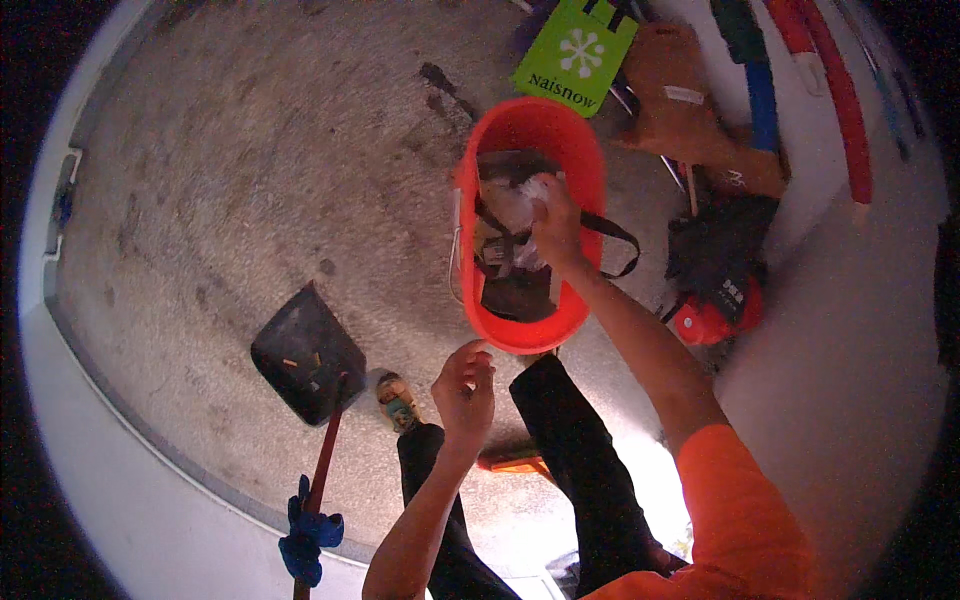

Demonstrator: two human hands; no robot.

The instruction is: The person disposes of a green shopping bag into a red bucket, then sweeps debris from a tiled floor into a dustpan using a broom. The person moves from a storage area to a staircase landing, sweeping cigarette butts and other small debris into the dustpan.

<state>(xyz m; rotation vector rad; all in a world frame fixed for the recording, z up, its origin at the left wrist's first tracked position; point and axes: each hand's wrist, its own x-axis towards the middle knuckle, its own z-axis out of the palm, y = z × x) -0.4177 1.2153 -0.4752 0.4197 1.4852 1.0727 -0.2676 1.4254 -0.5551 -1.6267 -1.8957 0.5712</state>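
So, hands first: the right hand (pixel 560 225) is down inside a tall, oval, orange-red plastic bucket (pixel 535 118), fingers bent over some crinkly, whitish clear plastic (pixel 537 188). Can't tell if it's properly gripped or just touched. The left hand (pixel 467 398) hangs around 7 o'clock from the bucket, fingers loosely half-curled, nothing visible in it, right beside the near rim. Can't tell if it's touching; my guess is it's there for balance or steadying.

Bucket's basically at 12 o'clock from the person, probably so one arm reaches straight in. A black fabric strap (pixel 625 240) flops over its 3 o'clock side, likely because it's too long to fit.

Further out, a black plastic dustpan (pixel 300 345) sits flat at 8 o'clock with small bits in it, maybe parked clear of the feet. It's got a long dark-red handle (pixel 325 465) with blue cloth (pixel 308 530) knotted on.

Bright green bag (pixel 580 50) at 12 to 1, brown cardboard (pixel 672 85) at 2, black-and-red bundle (pixel 722 300) at 4, seemingly stashed along the wall.
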